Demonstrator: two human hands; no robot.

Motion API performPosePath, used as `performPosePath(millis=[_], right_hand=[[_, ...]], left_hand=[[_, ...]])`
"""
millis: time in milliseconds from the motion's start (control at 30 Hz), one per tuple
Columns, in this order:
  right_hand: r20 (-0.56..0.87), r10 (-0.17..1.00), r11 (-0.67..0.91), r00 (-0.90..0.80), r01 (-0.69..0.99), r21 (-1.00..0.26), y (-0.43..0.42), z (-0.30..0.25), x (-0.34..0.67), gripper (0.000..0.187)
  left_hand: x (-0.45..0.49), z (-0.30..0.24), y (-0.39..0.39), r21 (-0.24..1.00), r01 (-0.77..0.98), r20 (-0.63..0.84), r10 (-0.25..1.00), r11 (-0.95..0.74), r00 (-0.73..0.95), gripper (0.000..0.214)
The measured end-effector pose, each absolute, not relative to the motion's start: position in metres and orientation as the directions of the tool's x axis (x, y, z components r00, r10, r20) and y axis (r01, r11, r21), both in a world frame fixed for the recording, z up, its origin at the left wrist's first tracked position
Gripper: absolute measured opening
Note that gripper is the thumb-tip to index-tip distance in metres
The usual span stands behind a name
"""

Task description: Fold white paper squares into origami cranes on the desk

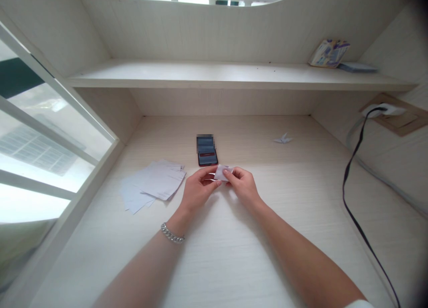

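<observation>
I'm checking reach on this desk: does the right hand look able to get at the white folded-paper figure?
Probably yes: nothing shows between the right hand and the folded-paper figure, though that hand is holding a small paper piece.

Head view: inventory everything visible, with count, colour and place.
desk: 1, pale, across the foreground
shelf: 1, pale, above the desk
paper piece: 1, white, held, centre
loose papers: overlapping, uncountable, white, desk's left
phone: 1, dark, beyond the paper piece
folded figure: 1, white, desk, far right
patterned item: 1, multicoloured, shelf, right end
flat item: 1, bluish, beside that
socket plate: 1, brown, right side
dark cable: 1, black, from socket
barred frame: 1, white, left side
bracelet: 1, silver, left wrist
left hand: 1, bare, at paper's left edge
right hand: 1, bare, pinching paper
</observation>
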State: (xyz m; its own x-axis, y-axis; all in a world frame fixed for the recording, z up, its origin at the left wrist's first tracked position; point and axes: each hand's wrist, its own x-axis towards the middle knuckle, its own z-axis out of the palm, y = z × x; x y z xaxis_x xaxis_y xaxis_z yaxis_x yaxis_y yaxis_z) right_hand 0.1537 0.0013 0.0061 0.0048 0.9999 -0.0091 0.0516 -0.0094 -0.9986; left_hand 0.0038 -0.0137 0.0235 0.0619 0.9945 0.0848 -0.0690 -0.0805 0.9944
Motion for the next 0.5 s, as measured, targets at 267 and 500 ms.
performPosePath(millis=[267, 500], right_hand=[[-0.032, 0.990, -0.038, -0.138, -0.042, -0.998, 0.002, 0.013, 0.155, 0.034], [-0.017, 0.965, -0.022, -0.260, -0.016, -1.000, 0.000, 0.022, 0.157, 0.034]], left_hand=[[0.001, 0.022, -0.014, 0.974, 0.114, 0.187, 0.979, -0.196, 0.085, 0.040], [0.002, 0.026, -0.016, 0.976, 0.124, 0.172, 0.983, -0.179, 0.060, 0.035]])
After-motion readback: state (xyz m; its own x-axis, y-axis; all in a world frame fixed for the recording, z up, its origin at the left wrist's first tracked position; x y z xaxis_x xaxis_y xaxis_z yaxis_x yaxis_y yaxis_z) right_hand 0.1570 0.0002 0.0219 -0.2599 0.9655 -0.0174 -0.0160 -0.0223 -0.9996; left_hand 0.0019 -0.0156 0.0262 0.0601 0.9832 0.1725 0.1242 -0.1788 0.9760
